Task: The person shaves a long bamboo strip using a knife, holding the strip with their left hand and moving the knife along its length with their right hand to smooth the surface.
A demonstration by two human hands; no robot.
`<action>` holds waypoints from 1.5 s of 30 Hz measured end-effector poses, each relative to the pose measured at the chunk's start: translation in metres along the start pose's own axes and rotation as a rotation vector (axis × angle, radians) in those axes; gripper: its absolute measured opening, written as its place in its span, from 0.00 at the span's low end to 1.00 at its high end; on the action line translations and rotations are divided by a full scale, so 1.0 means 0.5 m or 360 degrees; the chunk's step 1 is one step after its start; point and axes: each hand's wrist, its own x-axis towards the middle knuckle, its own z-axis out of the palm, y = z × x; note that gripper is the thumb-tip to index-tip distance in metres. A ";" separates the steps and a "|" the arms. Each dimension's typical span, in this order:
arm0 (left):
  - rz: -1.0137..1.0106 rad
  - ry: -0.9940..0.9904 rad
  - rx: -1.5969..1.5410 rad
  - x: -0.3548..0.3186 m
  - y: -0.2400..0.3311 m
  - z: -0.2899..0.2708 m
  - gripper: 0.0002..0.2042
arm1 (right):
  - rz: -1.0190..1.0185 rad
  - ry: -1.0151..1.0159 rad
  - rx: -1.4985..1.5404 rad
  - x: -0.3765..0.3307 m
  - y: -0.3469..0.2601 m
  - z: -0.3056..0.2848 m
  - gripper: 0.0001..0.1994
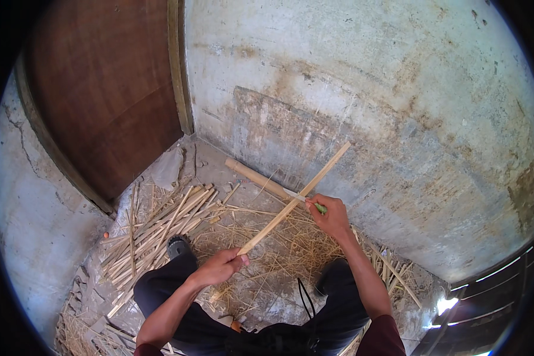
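Observation:
My left hand (221,267) is closed round the near end of a long, flat bamboo strip (266,229). The strip slants up and away to the right, its far end in front of the wall. In my right hand (331,215) is a knife (295,195) with a green handle, mostly covered by the fingers. Its pale blade points left and lies across the strip around the middle. Beyond the blade, a round bamboo pole (256,177) lies on the floor near the foot of the wall.
Many split strips (175,222) are piled at the left, beside my shoe (179,246). Thin shavings (308,240) cover the floor between my legs. A stained wall (362,89) rises ahead, with a brown door (101,89) at the left. More strips (394,270) lie at the right.

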 end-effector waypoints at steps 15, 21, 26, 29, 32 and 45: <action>0.0084 0.0017 0.0027 -0.026 -0.037 -0.006 0.11 | -0.0223 0.0077 -0.0104 0.005 0.002 0.002 0.04; 0.0052 0.0005 0.0035 -0.043 -0.035 -0.017 0.12 | -0.0180 0.0041 -0.0119 0.015 -0.006 0.004 0.05; 0.0042 0.0015 0.0158 -0.044 0.005 -0.012 0.10 | -0.0220 0.0049 0.0091 0.001 0.038 -0.001 0.06; 0.0032 0.0023 0.0324 -0.047 -0.028 -0.016 0.11 | -0.0054 -0.0168 0.0071 0.012 -0.012 -0.016 0.09; 0.0110 0.0061 0.0414 -0.049 -0.036 -0.012 0.12 | 0.0165 -0.0367 -0.0268 0.002 -0.039 -0.005 0.11; 0.0389 0.0525 0.0774 -0.027 -0.005 0.070 0.09 | -0.0002 -0.0175 -0.0785 -0.025 -0.002 0.063 0.12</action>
